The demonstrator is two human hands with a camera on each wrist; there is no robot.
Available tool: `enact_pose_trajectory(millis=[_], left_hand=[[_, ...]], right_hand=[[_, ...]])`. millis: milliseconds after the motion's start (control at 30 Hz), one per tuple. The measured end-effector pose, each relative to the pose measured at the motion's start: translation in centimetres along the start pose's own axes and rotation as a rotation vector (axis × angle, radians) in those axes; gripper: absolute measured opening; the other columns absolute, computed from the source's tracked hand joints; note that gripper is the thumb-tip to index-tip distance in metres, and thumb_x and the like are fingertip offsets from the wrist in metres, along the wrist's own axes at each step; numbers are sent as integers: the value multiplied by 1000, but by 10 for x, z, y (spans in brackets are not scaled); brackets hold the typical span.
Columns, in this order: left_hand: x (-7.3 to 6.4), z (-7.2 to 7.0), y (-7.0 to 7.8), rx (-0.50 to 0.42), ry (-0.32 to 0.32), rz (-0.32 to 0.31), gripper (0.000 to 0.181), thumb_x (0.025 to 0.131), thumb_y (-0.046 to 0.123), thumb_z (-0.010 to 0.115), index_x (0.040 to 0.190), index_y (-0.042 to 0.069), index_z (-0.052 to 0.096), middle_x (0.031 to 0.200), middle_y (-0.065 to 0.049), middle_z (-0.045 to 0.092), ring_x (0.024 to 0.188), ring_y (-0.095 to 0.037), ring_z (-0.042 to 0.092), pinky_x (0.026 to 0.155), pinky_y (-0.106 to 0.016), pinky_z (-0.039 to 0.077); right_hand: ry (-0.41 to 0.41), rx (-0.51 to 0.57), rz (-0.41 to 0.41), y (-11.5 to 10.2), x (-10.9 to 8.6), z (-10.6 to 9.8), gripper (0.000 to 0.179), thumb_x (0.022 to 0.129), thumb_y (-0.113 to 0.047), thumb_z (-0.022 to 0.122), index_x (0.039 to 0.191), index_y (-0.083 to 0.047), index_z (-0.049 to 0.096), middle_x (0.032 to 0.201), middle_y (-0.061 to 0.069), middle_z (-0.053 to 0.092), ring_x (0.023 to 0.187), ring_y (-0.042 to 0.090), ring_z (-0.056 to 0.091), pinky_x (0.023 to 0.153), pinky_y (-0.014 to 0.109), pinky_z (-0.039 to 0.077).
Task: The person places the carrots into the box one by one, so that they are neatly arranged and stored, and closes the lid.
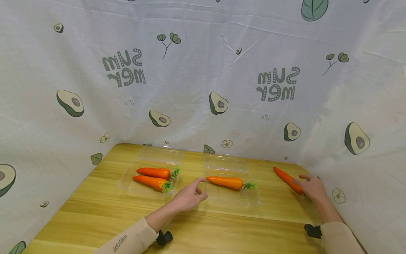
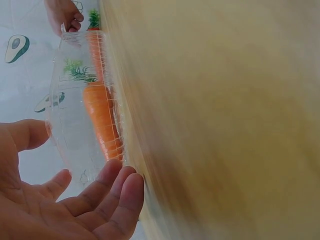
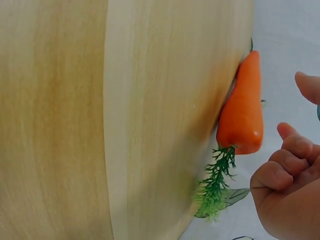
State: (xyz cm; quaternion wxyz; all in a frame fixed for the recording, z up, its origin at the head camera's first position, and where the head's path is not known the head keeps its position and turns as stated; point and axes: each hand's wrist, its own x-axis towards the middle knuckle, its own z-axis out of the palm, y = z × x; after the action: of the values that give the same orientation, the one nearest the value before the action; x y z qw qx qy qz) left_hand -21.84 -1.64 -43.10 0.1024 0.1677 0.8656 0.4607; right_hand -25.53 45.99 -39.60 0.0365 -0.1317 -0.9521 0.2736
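Observation:
My left hand [image 1: 190, 197] is at the left side of a clear plastic clamshell box [image 1: 226, 201], its fingers bent loosely and thumb apart. In the left wrist view, the thumb and fingertips [image 2: 132, 187] lie right at the box's edge. One orange carrot [image 1: 225, 182] with a green leafy top lies in that box. Over on the right, a redder carrot [image 1: 285, 176] rests on the table. My right hand [image 1: 312, 188] hovers beside its leafy end, which it partly hides. The right wrist view shows a gap between that carrot [image 3: 242, 110] and the loosely bent fingers [image 3: 287, 162].
A second clear box [image 1: 134, 190] stands on the left with two carrots [image 1: 153, 172] in it. Both boxes have lids folded back toward the printed cloth [image 1: 190, 77]. This cloth hangs behind and along both sides of the wooden table [image 1: 222, 229].

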Motion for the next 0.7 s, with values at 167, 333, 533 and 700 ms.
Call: enact_pose_trajectory(millis=[167, 333, 533, 700], left_hand=[[0, 0, 0, 3, 4, 1, 58, 98, 33, 64, 151, 22, 44, 114, -9, 66, 93, -23, 63, 75, -45, 50], [0, 0, 1, 1, 5, 4, 58, 98, 32, 65, 151, 22, 43, 114, -10, 66, 94, -24, 63, 76, -45, 51], [0, 1, 1, -4, 3, 7, 59, 97, 31, 65, 151, 21, 43, 114, -10, 66, 92, -24, 63, 73, -44, 50], [0, 1, 1, -2, 3, 7, 59, 97, 31, 65, 151, 21, 43, 113, -10, 65, 91, -23, 63, 72, -43, 50]], right_hand=[[-32, -13, -10, 4, -1, -2, 79, 99, -46, 59, 143, 17, 40, 147, 47, 26, 130, 63, 31, 106, 66, 33], [-55, -15, -4, 9, -1, -3, 81, 98, -48, 59, 142, 17, 41, 146, 48, 26, 129, 63, 33, 105, 66, 35], [-52, -31, 3, 12, 0, -2, 80, 96, -48, 61, 140, 17, 44, 144, 48, 29, 127, 63, 35, 103, 65, 36], [-55, -30, 12, 13, 0, -1, 78, 96, -44, 63, 139, 18, 45, 142, 47, 32, 123, 61, 40, 100, 64, 39]])
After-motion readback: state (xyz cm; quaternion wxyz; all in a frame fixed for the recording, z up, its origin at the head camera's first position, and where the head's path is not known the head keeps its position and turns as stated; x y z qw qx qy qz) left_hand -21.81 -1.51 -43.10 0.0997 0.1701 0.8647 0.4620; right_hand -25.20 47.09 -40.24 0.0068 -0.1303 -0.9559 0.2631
